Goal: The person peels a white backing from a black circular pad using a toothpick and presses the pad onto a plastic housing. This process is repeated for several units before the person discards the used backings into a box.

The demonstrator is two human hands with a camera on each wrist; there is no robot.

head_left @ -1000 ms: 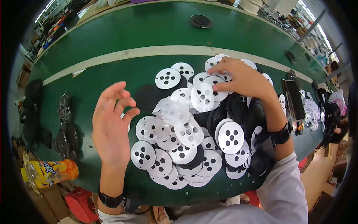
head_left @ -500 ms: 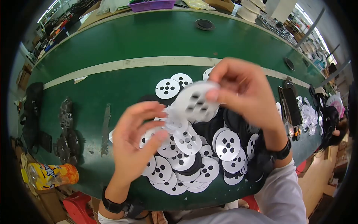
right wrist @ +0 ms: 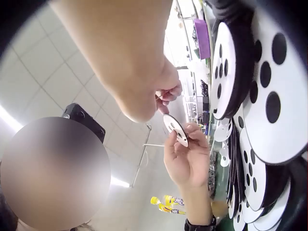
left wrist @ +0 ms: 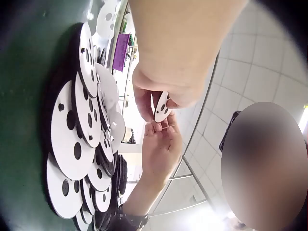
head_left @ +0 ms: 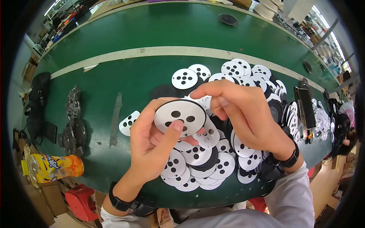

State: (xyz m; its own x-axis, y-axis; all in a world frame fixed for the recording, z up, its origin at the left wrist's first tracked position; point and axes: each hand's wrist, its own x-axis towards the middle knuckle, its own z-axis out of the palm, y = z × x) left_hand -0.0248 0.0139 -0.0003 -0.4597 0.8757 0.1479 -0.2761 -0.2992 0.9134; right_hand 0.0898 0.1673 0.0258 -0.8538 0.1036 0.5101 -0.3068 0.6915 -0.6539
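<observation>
My left hand (head_left: 152, 140) holds a round white disc (head_left: 162, 114) with dark holes and a black rim, its thumb across the face and fingers behind. Close by the disc's right edge is my right hand (head_left: 247, 114), index finger reaching over the upper rim, other fingers curled. A pale patch shows beside those fingers; I cannot tell whether they pinch it. In the left wrist view the held disc (left wrist: 162, 108) tilts between both hands. Below and behind them spreads a heap of similar discs (head_left: 224, 166), white faces and black backs mixed.
Clear plastic parts (head_left: 74, 136) lie at the left near a black pouch (head_left: 38, 91). A yellow-labelled bottle (head_left: 57, 167) is at the left edge. A dark phone-like slab (head_left: 305, 108) lies right of the heap. One round black part (head_left: 228, 19) sits across the pale strip (head_left: 152, 51).
The right hand lifted a disc from the heap and brought it to the left hand, which came in from the left and now holds it. The head view has shifted slightly.
</observation>
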